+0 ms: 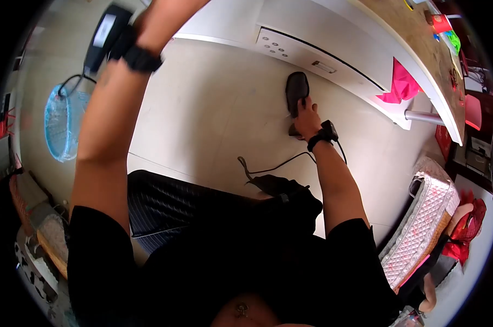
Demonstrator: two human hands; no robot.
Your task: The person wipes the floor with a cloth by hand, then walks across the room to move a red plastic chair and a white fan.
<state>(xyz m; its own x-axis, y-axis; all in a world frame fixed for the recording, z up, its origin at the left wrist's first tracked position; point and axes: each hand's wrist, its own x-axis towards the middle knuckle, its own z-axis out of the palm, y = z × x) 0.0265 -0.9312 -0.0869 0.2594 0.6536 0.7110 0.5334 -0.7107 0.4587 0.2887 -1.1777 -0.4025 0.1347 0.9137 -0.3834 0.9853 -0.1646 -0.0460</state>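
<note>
Black shirt (241, 256), dark shoe (297, 86) under and beyond right hand (308, 119) — clamped on it, left hand (169, 20) cropped — grip unclear

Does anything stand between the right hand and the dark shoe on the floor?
Nothing visible does: the right hand touches the dark shoe. The white drawer front stands beyond the shoe, not between them.

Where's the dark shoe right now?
In the head view, the dark shoe is right of centre, in the upper half, at the fingers of the right hand and near the white panel with round holes.
</note>
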